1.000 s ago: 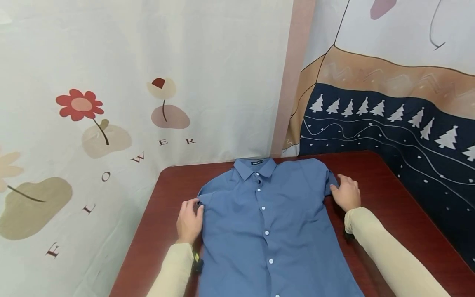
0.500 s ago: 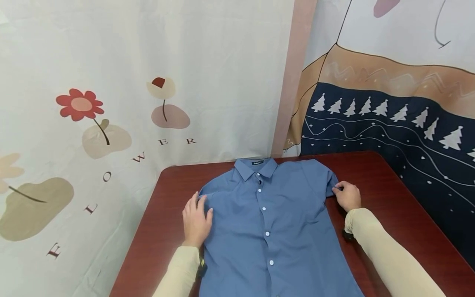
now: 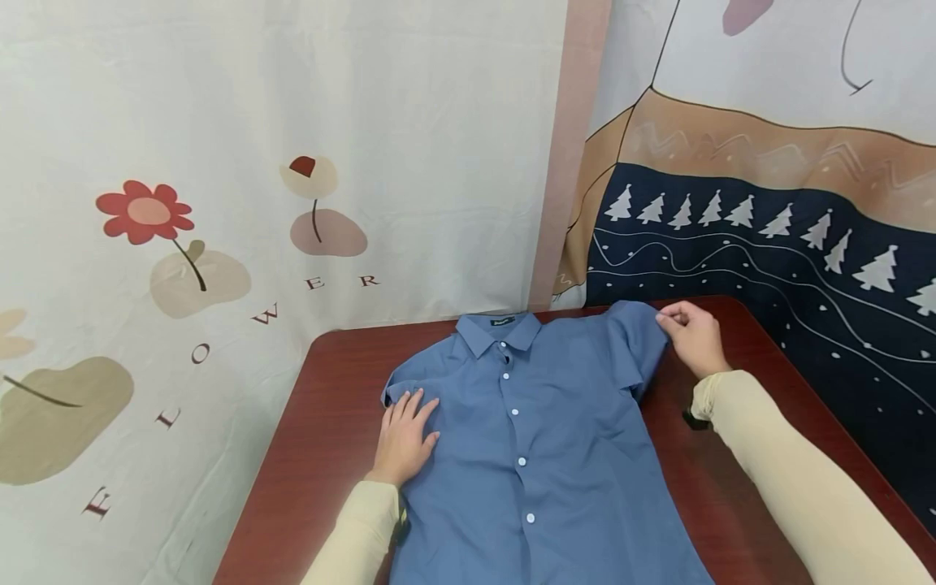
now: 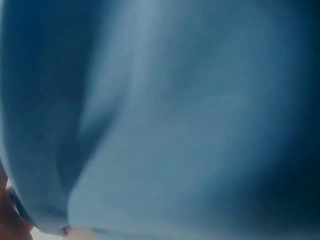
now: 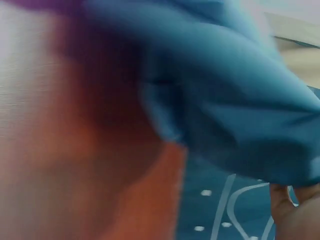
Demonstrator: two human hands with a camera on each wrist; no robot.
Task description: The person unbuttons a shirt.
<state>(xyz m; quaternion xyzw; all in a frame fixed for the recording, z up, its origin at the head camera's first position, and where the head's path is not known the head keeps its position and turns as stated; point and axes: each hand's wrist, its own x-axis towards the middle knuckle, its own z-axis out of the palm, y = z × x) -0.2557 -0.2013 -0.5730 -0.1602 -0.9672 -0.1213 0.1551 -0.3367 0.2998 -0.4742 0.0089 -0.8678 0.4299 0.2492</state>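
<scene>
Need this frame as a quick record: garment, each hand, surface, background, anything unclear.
garment: blue shirt, front up, collar toward the far table edge, white buttons down the front
left_hand: left hand, fingers spread over the shirt near the left-side sleeve
right_hand: right hand, pinching the right-side sleeve
surface: dark red table
background: white flower-print covering; navy tree-print covering
unclear: hem outside head view; left wrist view mostly blurred cloth

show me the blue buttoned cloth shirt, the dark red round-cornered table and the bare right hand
Blue buttoned cloth shirt (image 3: 544,443): head view, middle of the front.
Dark red round-cornered table (image 3: 329,402): head view, bare surface left of the shirt.
Bare right hand (image 3: 698,340): head view, back of the hand.
</scene>
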